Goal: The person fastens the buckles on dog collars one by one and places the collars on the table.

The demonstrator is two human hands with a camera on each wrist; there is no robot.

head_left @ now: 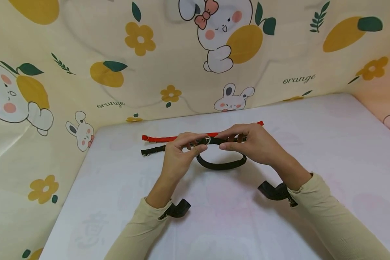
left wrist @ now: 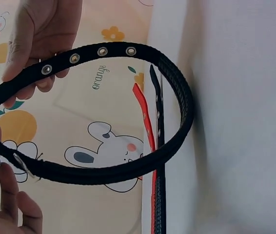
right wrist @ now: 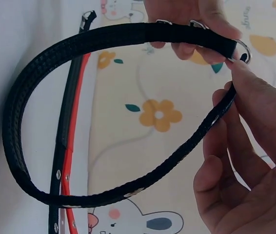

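A black collar with metal eyelets is bent into a loop and held just above the white table. My left hand pinches its buckle end, where a metal ring shows. Just right of it, my right hand pinches the eyelet end. The two ends nearly meet at the buckle. The loop hangs toward me. In the wrist views, the left hand sits bottom left and the right hand lower right.
Behind the hands, a red collar and a second black collar lie flat side by side near the table's far edge. A patterned cloth with rabbits and oranges walls the back and sides. Black wrist mounts sit on both sleeves.
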